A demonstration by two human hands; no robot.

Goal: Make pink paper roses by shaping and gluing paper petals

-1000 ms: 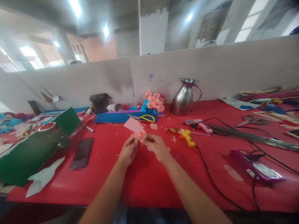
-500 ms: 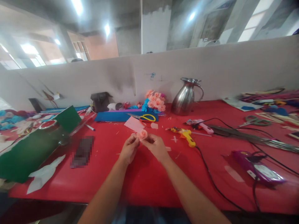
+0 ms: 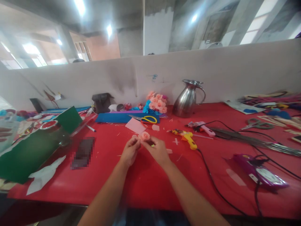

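Between my two hands is a small peach paper rose [image 3: 145,136], held over the middle of the red table. My left hand [image 3: 130,150] pinches the rose's left edge between thumb and fingertips. On the other side, my right hand [image 3: 158,150] is closed on the rose from below and the right; a speck of yellow-green shows behind its fingers. Just beyond the hands lies a square of pink paper [image 3: 135,126], with yellow-handled scissors [image 3: 149,119] behind it. A bunch of peach paper roses [image 3: 157,103] stands farther back.
Right of my hands lie a yellow glue gun [image 3: 188,138], a pink glue gun [image 3: 205,129] and a purple power strip [image 3: 263,172] with trailing cords. A steel jug [image 3: 185,100] stands behind. Green board [image 3: 30,153] and a glass jar [image 3: 53,133] are at left.
The rose has turned slightly and shifted a little right in my fingers, and a yellow-green bit now shows by my right hand. Another person's hand with clear plastic has appeared at far left.
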